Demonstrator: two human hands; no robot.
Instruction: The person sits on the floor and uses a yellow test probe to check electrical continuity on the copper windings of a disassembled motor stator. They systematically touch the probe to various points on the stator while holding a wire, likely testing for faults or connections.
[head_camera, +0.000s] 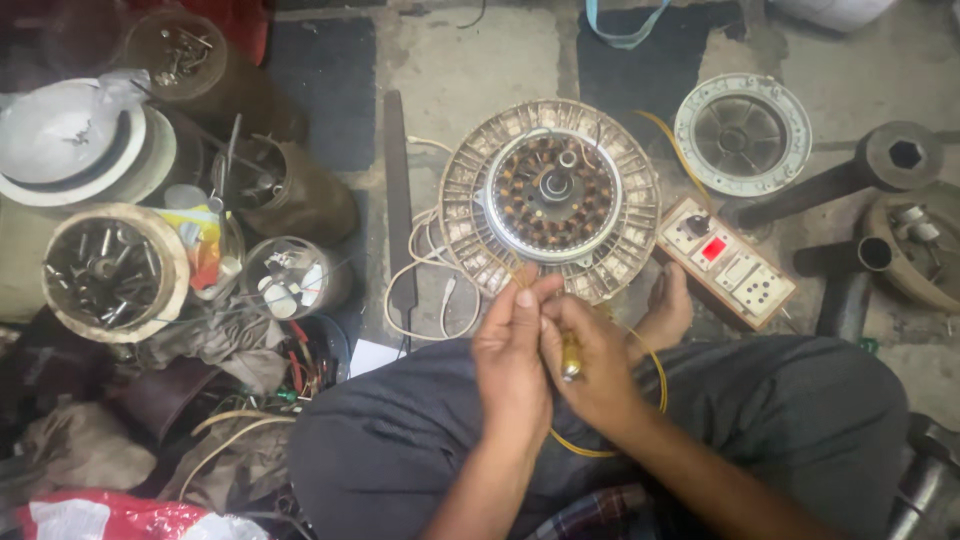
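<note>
A round motor stator (551, 196) with copper windings in a pale slotted ring lies on the floor in front of me. My left hand (513, 362) and my right hand (590, 358) meet just below it, over my lap. The left fingers pinch a thin yellow wire (657, 378) that loops round my right wrist. My right hand grips a small yellow-handled tool (571, 357), its tip hidden by the fingers. A bare foot (668, 312) rests right of the hands.
A white switch and socket board (727, 262) lies right of the stator, with a round fan housing (743, 132) behind it. A long dark file (399, 200) lies to the left. Tins of bolts and parts (112, 272) crowd the left side. Heavy metal sockets (893, 160) stand at the right.
</note>
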